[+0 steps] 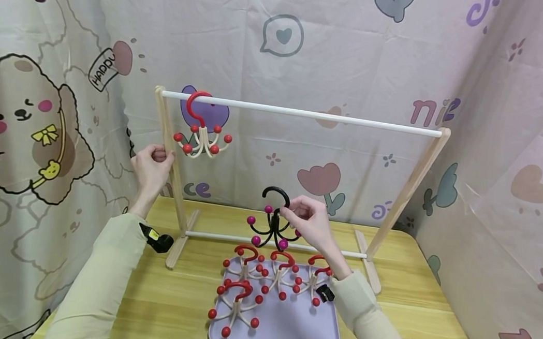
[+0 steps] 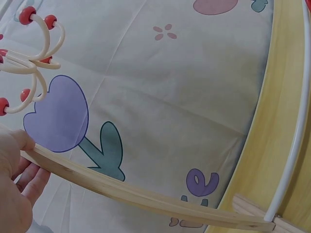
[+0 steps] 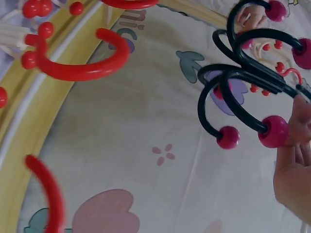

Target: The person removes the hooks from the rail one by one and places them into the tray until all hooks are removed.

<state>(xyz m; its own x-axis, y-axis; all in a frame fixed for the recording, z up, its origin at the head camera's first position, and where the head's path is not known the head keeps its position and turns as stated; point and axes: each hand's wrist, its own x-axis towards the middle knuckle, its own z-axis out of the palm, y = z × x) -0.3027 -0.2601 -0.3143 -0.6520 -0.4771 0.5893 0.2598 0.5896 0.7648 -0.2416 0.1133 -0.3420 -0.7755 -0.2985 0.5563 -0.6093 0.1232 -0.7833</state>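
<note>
**Black hook hanger lifted above the tray**

Where the lilac tray [image 1: 289, 336] lies nearest me on the yellow surface [image 1: 174, 309], four red-and-cream hook hangers [image 1: 237, 302] rest in it. Just above them my right hand [image 1: 312, 224] pinches the black hook hanger [image 1: 274, 219] by its stem, clear of the tray. Farther back, my left hand [image 1: 152, 165] grips the wooden rack's left post [image 1: 170, 184]; one red hanger [image 1: 201, 129] hangs from the white rail [image 1: 303, 112].

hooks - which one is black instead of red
The black hook pinched in the right hand above the purple tray; all others are red and cream.
</note>
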